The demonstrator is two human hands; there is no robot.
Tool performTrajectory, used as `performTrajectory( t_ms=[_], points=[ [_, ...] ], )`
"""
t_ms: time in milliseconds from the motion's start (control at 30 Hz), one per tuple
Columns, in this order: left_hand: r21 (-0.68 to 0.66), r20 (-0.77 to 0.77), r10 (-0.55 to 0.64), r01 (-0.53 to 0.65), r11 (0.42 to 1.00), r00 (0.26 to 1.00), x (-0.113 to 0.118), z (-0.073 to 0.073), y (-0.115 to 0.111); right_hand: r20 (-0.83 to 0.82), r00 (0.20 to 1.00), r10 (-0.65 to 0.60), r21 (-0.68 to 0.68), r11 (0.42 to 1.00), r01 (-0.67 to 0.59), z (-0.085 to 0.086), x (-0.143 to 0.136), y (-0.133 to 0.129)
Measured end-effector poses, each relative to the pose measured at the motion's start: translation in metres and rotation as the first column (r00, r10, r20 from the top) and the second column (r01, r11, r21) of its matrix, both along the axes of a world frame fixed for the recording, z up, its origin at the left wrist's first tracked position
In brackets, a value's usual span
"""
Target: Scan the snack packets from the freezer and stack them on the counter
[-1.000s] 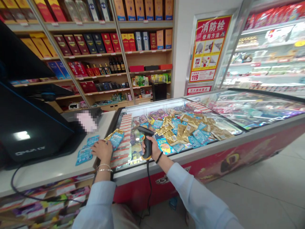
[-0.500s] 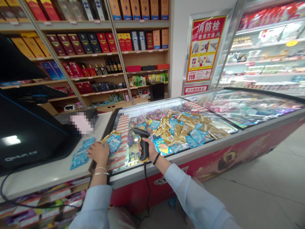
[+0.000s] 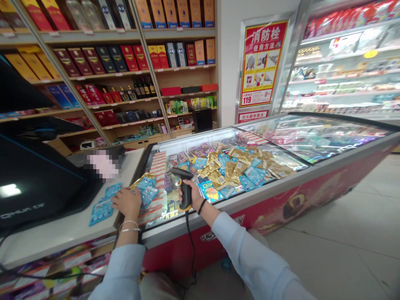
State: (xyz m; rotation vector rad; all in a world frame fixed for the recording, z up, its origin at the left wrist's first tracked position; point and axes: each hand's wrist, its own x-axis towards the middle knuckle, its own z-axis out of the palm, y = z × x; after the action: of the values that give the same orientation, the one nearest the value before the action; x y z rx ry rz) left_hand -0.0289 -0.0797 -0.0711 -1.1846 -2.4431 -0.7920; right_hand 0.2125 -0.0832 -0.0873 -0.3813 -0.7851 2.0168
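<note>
A black barcode scanner (image 3: 185, 193) with yellow trim stands upright in my right hand (image 3: 196, 196), its fingers wrapped round the handle. Its head points left, over the freezer's glass top. My left hand (image 3: 127, 203) lies palm down where the counter meets the freezer, fingers spread and touching packets. Left of it, blue snack packets (image 3: 101, 210) rest on the white counter. Just to its right are more blue packets (image 3: 148, 191) and a gold packet (image 3: 137, 180). Fingertips partly hide what lies beneath them. A large pile of gold and blue packets (image 3: 231, 171) covers part of the glass.
A black checkout machine (image 3: 37, 179) fills the left side of the counter (image 3: 34, 246). The chest freezer (image 3: 268, 208) stretches away to the right. The scanner's cable (image 3: 191, 241) hangs down its front. Shelves of boxed goods (image 3: 108, 75) stand behind.
The view has shifted slightly, so the scene sits a little further left. My left hand stays by the packets, and the scanner stays in my right hand at nearly the same spot.
</note>
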Motion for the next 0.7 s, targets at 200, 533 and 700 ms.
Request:
performTrajectory(
  t_ms=[200, 533, 700],
  points=[
    [0.018, 0.045, 0.001, -0.002, 1.000, 0.999, 0.003, 0.005, -0.002, 0.024, 1.000, -0.017, 0.015, 1.000, 0.017, -0.001, 0.000, 0.000],
    [0.128, 0.044, -0.157, 0.151, 0.980, 0.987, 0.043, 0.028, 0.008, -0.024, 0.982, -0.190, 0.073, 0.979, 0.191, 0.003, 0.023, 0.004],
    [0.187, -0.013, -0.315, 0.312, 0.932, 0.949, 0.107, 0.052, 0.021, -0.073, 0.948, -0.310, 0.101, 0.943, 0.317, 0.022, 0.074, 0.008]
  ],
)
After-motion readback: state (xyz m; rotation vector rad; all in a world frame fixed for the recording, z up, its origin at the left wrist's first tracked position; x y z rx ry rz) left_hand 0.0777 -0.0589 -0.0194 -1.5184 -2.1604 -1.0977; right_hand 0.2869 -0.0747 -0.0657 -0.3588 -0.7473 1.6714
